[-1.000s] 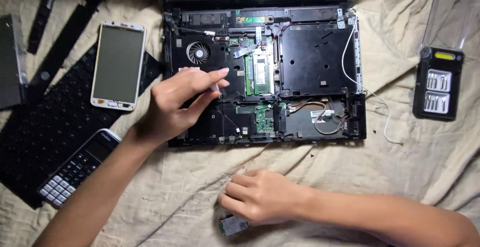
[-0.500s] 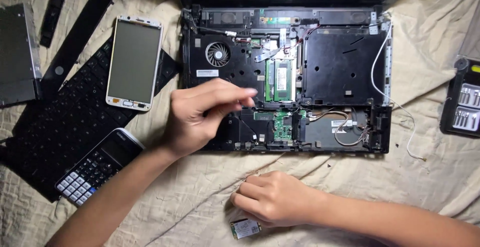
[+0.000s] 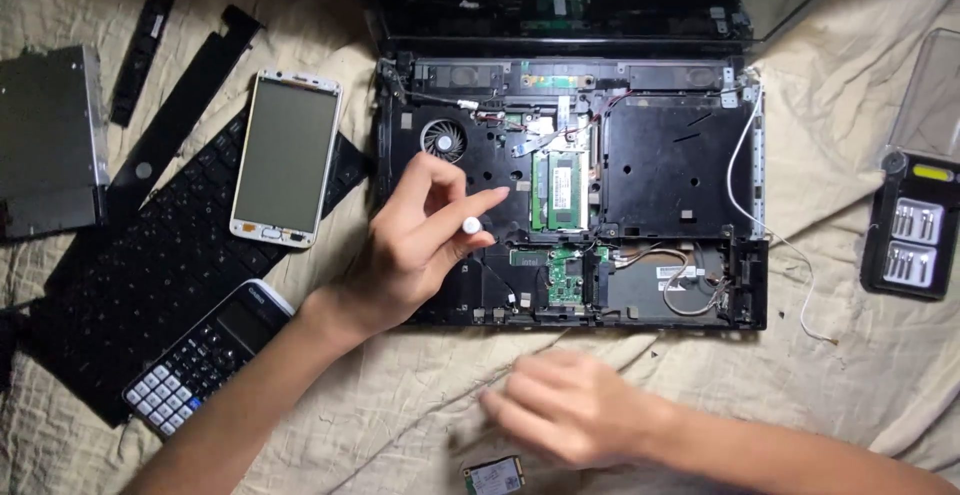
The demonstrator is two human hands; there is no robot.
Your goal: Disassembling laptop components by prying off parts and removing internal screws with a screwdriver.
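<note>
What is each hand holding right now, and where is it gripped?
The left hand pinches a small screwdriver by its handle, just under the white cap; the tip is hidden. The right hand is blurred and holds nothing visible.

Left hand (image 3: 415,245) lifted off the laptop (image 3: 570,190), fingers now pinched around a screwdriver with its white cap (image 3: 470,225) showing. Right hand (image 3: 570,405), earlier resting over the small card (image 3: 493,476), now blurred and moved up off it, leaving the card uncovered on the cloth (image 3: 400,405).
</note>
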